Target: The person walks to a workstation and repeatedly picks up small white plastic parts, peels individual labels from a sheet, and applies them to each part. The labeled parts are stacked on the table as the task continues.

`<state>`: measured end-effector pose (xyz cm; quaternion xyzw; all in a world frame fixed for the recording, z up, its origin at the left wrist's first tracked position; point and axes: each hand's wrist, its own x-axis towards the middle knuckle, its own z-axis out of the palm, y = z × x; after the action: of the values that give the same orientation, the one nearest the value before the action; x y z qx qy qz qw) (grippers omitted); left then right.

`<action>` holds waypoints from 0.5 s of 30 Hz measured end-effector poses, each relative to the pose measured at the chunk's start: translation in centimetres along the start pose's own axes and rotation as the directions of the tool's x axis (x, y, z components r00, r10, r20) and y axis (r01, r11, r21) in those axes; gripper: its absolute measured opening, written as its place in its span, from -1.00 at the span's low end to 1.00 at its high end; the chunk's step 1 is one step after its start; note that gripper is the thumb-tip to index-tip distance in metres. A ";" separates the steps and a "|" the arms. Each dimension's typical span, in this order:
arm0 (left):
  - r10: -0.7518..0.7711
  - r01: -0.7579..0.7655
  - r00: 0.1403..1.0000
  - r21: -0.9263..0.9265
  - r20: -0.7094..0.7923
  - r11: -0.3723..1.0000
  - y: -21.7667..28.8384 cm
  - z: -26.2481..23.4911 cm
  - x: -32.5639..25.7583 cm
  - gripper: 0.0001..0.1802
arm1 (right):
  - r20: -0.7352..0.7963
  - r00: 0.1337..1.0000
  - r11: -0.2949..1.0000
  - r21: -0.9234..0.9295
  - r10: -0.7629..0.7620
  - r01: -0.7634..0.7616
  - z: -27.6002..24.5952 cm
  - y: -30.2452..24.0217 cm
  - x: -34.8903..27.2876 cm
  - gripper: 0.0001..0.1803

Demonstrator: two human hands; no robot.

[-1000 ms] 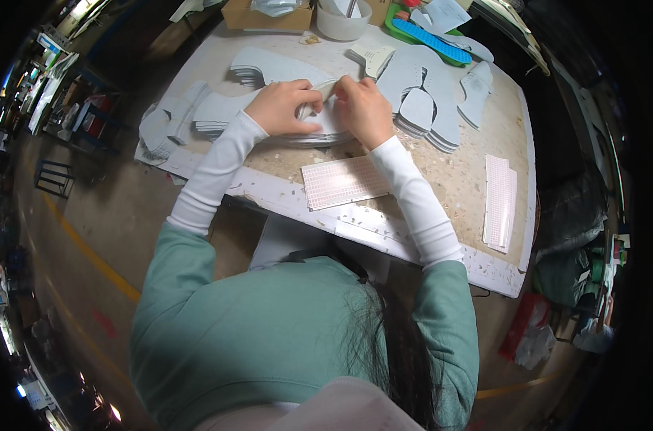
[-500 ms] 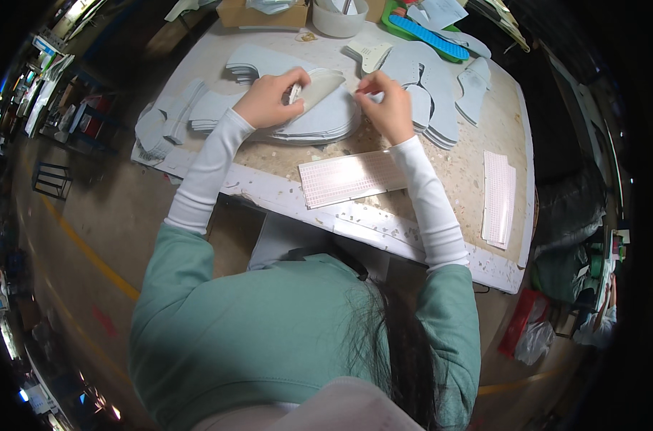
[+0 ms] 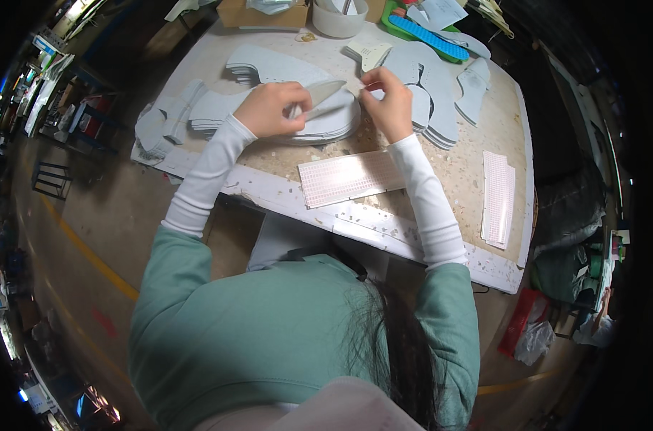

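Note:
My left hand is closed on a pale grey cut piece. The piece is bent upward over a stack of rounded grey cut pieces, its flap standing out past my fingers. Close to the flap's right end, my right hand has thumb and forefinger brought together in a pinch. Whatever sits between those fingertips is too small to make out. A white sheet of small pink-printed labels lies on the table below my hands, partly under my right forearm.
More stacked grey pieces lie at the left and right. A second label sheet rests near the right edge. Along the back stand a cardboard box, a white tub and a green tray with a blue sole-shaped piece.
The flap of the piece in my left hand has bent to a lower, flatter angle. My left hand has turned slightly, and my right fingertips have shifted a little upward.

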<state>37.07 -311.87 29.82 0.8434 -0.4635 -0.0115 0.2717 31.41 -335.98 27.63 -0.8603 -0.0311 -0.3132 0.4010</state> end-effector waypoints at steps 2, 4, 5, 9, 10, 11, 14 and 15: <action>-0.111 0.111 0.994 -0.022 -0.009 0.994 -0.5 -0.2 0.2 -0.78 | 0.047 0.998 0.997 0.046 0.052 -0.054 -0.5 -0.1 -0.1 -0.76; -0.075 0.061 0.993 -0.143 -0.095 0.988 -0.5 -0.1 0.4 -0.78 | 0.161 0.976 0.960 0.214 0.148 -0.180 -0.3 -0.5 -0.4 -0.68; -0.068 0.044 0.990 -0.194 -0.119 0.980 -0.5 -0.1 0.5 -0.78 | 0.248 0.957 0.935 0.281 0.148 -0.218 0.2 -0.8 -0.7 -0.70; 0.085 -0.084 0.994 0.023 -0.061 0.996 0.2 -0.1 0.3 -0.72 | 0.266 0.964 0.980 0.194 -0.015 -0.039 2.3 -1.6 -1.3 -0.70; 0.079 -0.076 0.996 0.071 -0.040 0.995 0.5 0.0 0.1 -0.69 | 0.248 0.967 0.991 0.129 -0.055 0.023 2.7 -1.6 -1.2 -0.70; 0.089 -0.085 0.995 0.121 -0.032 0.989 0.7 0.0 -0.1 -0.66 | 0.218 0.972 0.995 0.058 -0.091 0.081 3.0 -1.6 -1.1 -0.71; 0.135 -0.118 0.988 0.192 -0.080 0.974 0.9 0.2 -0.2 -0.64 | 0.121 0.971 0.970 -0.109 -0.206 0.219 2.9 -1.3 -0.6 -0.74; 0.115 -0.103 0.991 0.176 -0.062 0.979 0.8 0.2 -0.2 -0.66 | 0.080 0.980 0.980 -0.066 -0.180 0.186 2.5 -1.1 -0.4 -0.75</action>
<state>36.29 -312.15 30.01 0.8368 -0.4983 0.0740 0.2144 32.03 -333.34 26.94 -0.8789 -0.1132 -0.3177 0.3372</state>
